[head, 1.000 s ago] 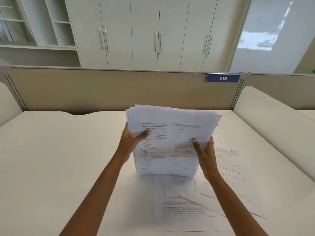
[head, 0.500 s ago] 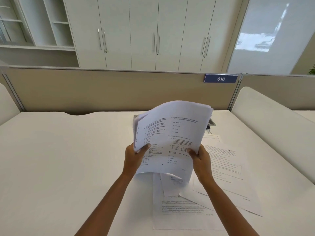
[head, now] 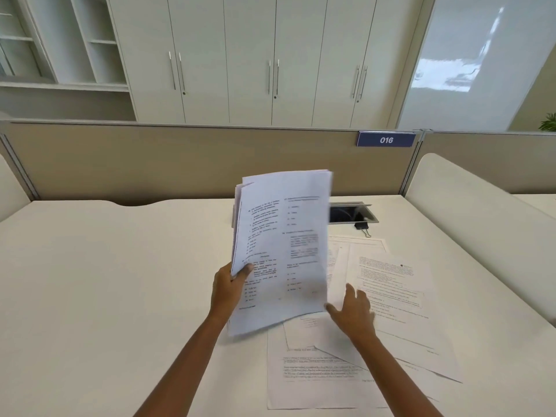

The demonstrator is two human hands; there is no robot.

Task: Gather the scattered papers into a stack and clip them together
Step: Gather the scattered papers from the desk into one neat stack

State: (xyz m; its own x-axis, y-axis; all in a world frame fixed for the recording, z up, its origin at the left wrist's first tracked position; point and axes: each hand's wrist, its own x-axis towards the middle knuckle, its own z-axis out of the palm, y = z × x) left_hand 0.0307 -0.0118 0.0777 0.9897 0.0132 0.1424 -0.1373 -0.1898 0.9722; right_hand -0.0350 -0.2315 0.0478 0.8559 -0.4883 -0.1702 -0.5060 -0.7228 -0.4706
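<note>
**Right hand off the stack, reaching for the loose sheets**

Head view. Half a second ago you held the gathered stack (head: 282, 251) with both hands. Now only your left hand (head: 228, 291) has it. The thumb lies across the front of the pages at their left edge and the fingers are hidden behind, so the hand pinches the stack there. The stack stands nearly upright, its long side vertical, with the lower edge clear of the desk (head: 105, 281) and the top pages fanned a little at the upper left corner.

Your right hand (head: 353, 314) has let go and dropped to the right of the stack. Its fingers are spread and hold nothing. They hover low over the loose sheets (head: 388, 293); whether the fingertips touch paper yet, you cannot tell from here.

Those loose sheets lie overlapped on the desk, under your right fingers, beyond them and back toward your wrist. The binder clip (head: 362, 228) sits well beyond your right fingertips, just beside the cable port (head: 349, 212).

What this likely means: gathering is only partly done. Several sheets are not yet in the stack, and a one-handed pinch lets the pages splay, so expect to square the edges again before you reach for the clip.
</note>
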